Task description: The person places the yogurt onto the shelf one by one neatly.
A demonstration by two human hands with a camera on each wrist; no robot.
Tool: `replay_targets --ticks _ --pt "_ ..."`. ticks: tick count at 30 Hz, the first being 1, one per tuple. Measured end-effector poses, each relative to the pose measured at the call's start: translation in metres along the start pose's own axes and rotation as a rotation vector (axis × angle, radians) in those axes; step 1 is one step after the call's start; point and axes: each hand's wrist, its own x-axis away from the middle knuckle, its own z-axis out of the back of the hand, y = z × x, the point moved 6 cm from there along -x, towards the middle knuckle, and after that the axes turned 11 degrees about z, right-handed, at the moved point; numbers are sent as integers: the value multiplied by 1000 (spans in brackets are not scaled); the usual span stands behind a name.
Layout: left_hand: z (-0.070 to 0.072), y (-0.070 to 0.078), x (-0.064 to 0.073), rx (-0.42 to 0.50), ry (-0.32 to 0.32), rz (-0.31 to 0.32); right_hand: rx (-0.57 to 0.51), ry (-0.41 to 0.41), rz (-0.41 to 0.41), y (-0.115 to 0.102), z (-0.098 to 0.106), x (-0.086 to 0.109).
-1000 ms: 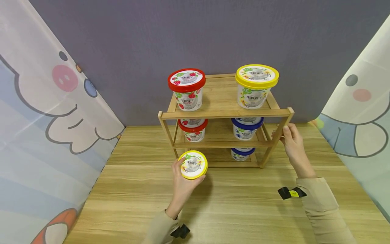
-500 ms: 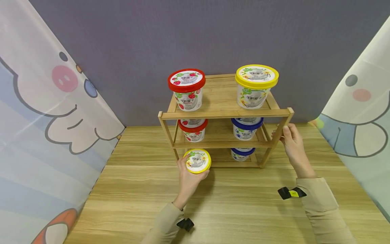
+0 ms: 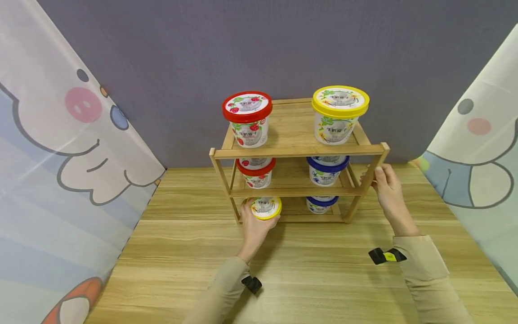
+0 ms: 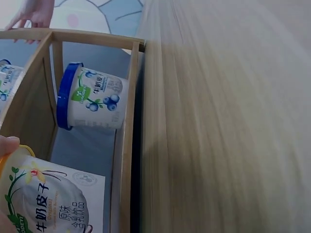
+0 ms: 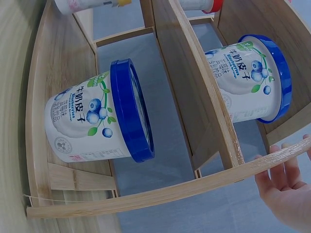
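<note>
My left hand (image 3: pixel 254 231) grips a yellow-lidded tub (image 3: pixel 266 207) by its sides, upright, at the left of the bottom shelf. In the left wrist view its vanilla-flower print shows; whether its base touches the shelf I cannot tell. My right hand (image 3: pixel 390 191) holds the right side post of the wooden three-tier rack (image 3: pixel 291 193), fingers curled behind the wood. On the bottom shelf's right stands a blue-lidded blueberry tub (image 3: pixel 319 206). A second blueberry tub (image 3: pixel 324 174) is on the middle shelf, right of a red-lidded strawberry tub (image 3: pixel 256 173).
Up on the top shelf are a strawberry tub (image 3: pixel 248 130) at left and another yellow-lidded tub (image 3: pixel 338 126) at right. The rack stands on a wood-grain table (image 3: pixel 315 270) before a grey wall (image 3: pixel 259 40). Cartoon-printed curtains (image 3: pixel 60 171) hang at both sides.
The left hand has moved the yellow-lidded tub forward and slightly right, from in front of the rack into the bottom shelf's left opening. My right hand stays on the post.
</note>
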Motion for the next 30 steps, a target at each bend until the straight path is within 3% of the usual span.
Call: replay_targets --ticks 6,15,20,27,30 --pt "-6 1 -7 -13 21 1 -6 -4 3 -1 -1 0" --pt "-13 -4 -18 -9 22 66 15 -4 -3 -1 -1 -1" --pt "-15 -5 -23 21 21 46 18 -8 -3 -1 -1 0" --pt "-18 -1 -29 80 16 -28 22 -11 0 -1 0 0" --pt "-19 -2 -32 82 7 -2 38 -17 -1 0 0 0"
